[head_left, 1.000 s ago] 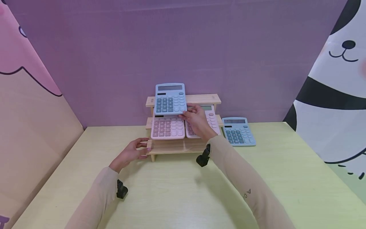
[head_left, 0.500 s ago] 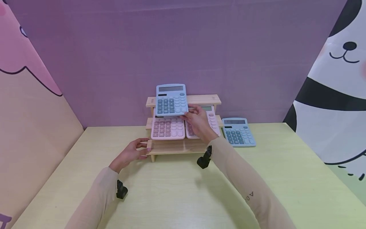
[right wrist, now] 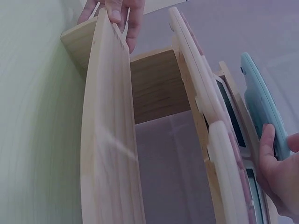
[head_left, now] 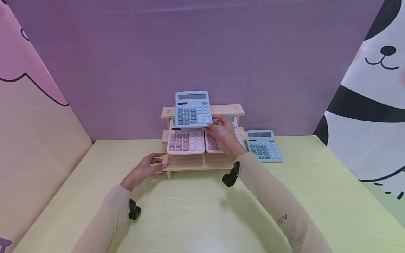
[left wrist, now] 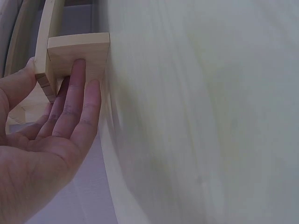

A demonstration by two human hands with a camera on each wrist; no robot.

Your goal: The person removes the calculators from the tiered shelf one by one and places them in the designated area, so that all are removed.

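My right hand (head_left: 224,135) pinches a blue calculator (head_left: 193,109) by its lower right corner, thumb in front. The calculator leans back at the top step of a wooden tiered rack (head_left: 199,162), left of its middle. Two pink calculators (head_left: 186,143) stand side by side on the step below, the right one partly hidden by my right hand. With my left hand (head_left: 146,169) I hold the left end of the rack's lowest step. In the left wrist view the thumb is on the board (left wrist: 43,60) and the fingers reach under it against the leg.
A second blue calculator (head_left: 264,146) leans upright just right of the rack. The rack stands at the back of a pale wooden table (head_left: 190,214), before a purple backdrop (head_left: 202,52). Cartoon-printed panels, one with a panda (head_left: 373,137), flank the table.
My right hand has shifted slightly to the right along the top step, and the blue calculator with it. The left hand and the other calculators have stayed put.
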